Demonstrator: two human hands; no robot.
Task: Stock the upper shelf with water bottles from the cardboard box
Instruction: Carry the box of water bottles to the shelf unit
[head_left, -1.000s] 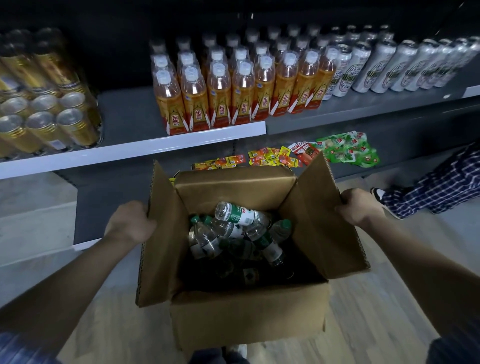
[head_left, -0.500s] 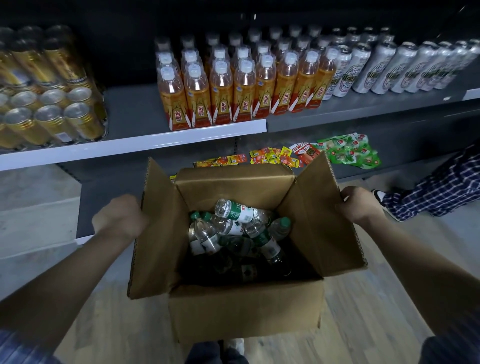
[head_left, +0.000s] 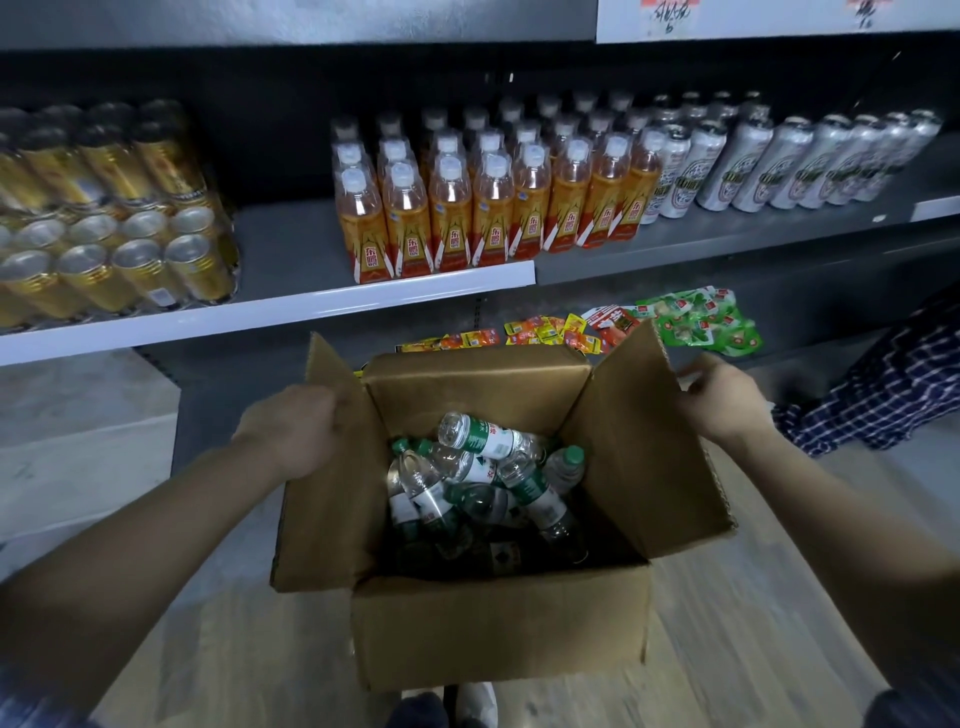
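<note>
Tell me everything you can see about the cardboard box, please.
The cardboard box is plain brown corrugated card, open at the top, its side flaps standing up and outward. The left hand grips the left flap and the right hand grips the right flap. Inside, water bottles with green labels and caps lie jumbled. It sits below the shelf, over the wooden floor.

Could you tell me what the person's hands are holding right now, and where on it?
The cardboard box: left hand grips its left flap, right hand its right flap.
</note>
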